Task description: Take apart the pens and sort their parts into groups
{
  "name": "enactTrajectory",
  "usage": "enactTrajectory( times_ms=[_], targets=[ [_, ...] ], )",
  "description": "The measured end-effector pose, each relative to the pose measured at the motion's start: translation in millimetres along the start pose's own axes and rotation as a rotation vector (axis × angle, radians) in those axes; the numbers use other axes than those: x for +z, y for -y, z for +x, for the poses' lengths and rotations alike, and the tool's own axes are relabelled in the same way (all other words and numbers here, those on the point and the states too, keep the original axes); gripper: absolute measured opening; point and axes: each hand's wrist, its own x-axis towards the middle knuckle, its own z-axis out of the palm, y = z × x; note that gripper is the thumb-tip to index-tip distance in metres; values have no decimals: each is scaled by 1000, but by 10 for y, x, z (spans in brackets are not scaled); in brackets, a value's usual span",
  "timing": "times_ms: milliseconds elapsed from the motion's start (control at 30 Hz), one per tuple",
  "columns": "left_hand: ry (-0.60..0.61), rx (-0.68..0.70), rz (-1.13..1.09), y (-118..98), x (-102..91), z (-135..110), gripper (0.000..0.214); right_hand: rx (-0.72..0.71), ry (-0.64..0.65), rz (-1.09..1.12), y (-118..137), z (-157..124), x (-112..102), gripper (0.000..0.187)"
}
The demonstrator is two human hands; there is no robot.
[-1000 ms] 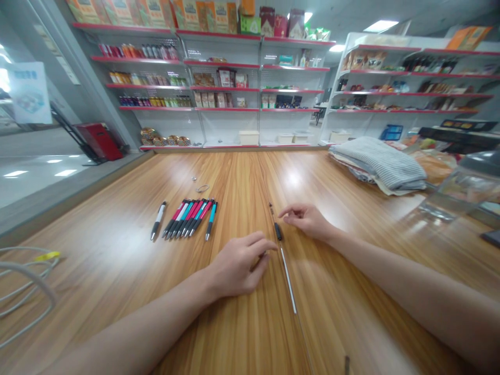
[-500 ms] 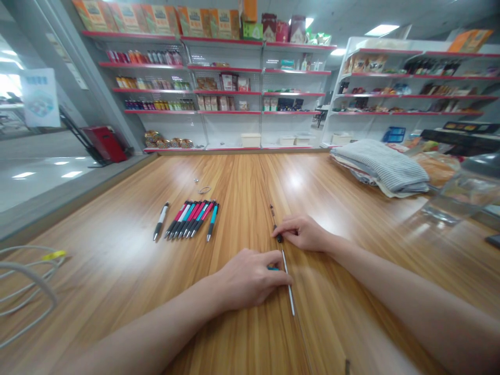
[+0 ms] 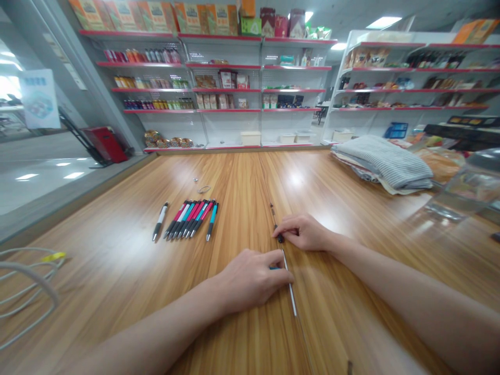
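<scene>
I see right hand (image 3: 302,232) pinching black grip (image 3: 280,239), left hand (image 3: 253,276) closed on blue piece (image 3: 274,268); white stick (image 3: 292,302) may roll if bumped.

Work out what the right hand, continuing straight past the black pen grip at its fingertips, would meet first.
Probably the rightmost turquoise pen, lying to the left; the height and exact line of the right hand are hard to judge.

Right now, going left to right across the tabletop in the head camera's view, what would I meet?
White cable → white-and-black pen → group of pens → left hand → right hand → folded cloth → clear container.
</scene>
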Motion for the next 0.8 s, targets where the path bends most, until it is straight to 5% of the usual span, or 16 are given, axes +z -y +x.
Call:
enactTrajectory(
  times_ms=[633, 800],
  targets=[
    [17, -20, -23, 0, -8, 7, 24, -10, -15, 15, 41, 10, -2, 26],
    [-48, -58, -192, -41, -51, 17, 30, 33, -22, -7, 23, -1, 5, 25]
  ],
)
